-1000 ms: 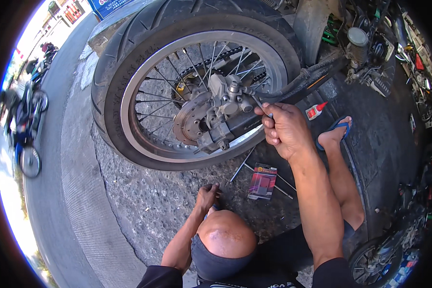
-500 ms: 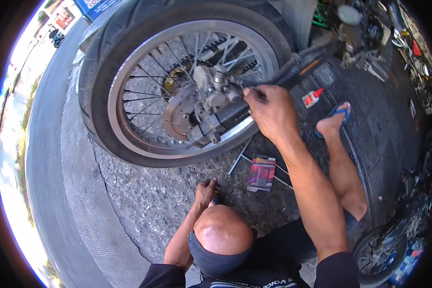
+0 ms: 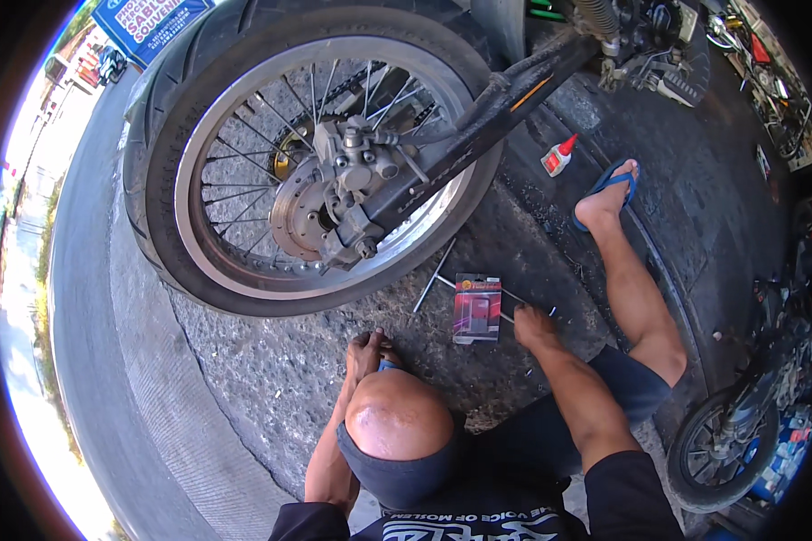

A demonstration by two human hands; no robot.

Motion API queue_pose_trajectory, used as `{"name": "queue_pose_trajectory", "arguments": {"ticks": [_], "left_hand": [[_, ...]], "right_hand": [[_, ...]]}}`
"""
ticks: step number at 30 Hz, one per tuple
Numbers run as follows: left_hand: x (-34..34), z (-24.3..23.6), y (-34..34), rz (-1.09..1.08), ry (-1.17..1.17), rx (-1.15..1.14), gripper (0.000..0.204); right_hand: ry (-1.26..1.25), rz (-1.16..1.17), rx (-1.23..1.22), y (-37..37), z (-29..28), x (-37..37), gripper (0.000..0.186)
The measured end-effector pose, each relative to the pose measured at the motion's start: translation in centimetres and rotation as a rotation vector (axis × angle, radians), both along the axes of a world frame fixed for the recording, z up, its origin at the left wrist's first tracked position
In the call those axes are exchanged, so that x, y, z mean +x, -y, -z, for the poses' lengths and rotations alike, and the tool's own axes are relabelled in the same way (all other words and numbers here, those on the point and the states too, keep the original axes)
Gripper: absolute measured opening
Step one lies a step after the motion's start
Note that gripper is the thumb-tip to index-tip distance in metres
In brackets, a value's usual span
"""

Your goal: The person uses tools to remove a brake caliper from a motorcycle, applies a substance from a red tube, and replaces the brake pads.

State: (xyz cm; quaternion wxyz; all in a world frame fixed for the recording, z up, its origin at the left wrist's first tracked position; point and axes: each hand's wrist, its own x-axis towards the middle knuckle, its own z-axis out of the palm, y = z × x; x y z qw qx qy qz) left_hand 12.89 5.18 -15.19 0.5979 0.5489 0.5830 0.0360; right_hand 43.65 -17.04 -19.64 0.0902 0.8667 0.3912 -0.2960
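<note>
A motorcycle's rear spoked wheel [image 3: 189, 243] stands in front of me, with a silver brake caliper [image 3: 356, 167] over the brake disc [image 3: 298, 209] and a black swingarm [image 3: 478, 117]. My right hand [image 3: 534, 326] is down on the concrete, its fingertips on thin metal tools [image 3: 433, 275] lying beside a small red and black packet [image 3: 476, 308]. Whether it grips one is hidden. My left hand [image 3: 365, 347] rests low behind my bent left knee [image 3: 397, 424], fingers spread on the ground, holding nothing.
My right foot in a blue sandal [image 3: 609, 191] is stretched out to the right. A small white bottle with a red cap [image 3: 558, 158] stands near it. A second small wheel [image 3: 722, 451] and cluttered parts sit at the right edge. A road runs along the left.
My right hand has come away from the brake caliper and dropped to the ground beside the packet. My view has moved closer. The left hand has stayed put.
</note>
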Motion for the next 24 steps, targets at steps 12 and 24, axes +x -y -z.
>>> {"name": "queue_pose_trajectory", "arguments": {"ticks": [12, 24], "left_hand": [[1.1, -0.7, -0.2, 0.048, 0.108, 0.079, 0.041], [4.6, -26.6, -4.3, 0.263, 0.649, 0.538, 0.028]], "right_hand": [[0.027, 0.311, 0.25, 0.6, -16.1, -1.2, 0.033], [0.0, -0.367, 1.07, -3.3, -29.7, -5.6, 0.023]]}}
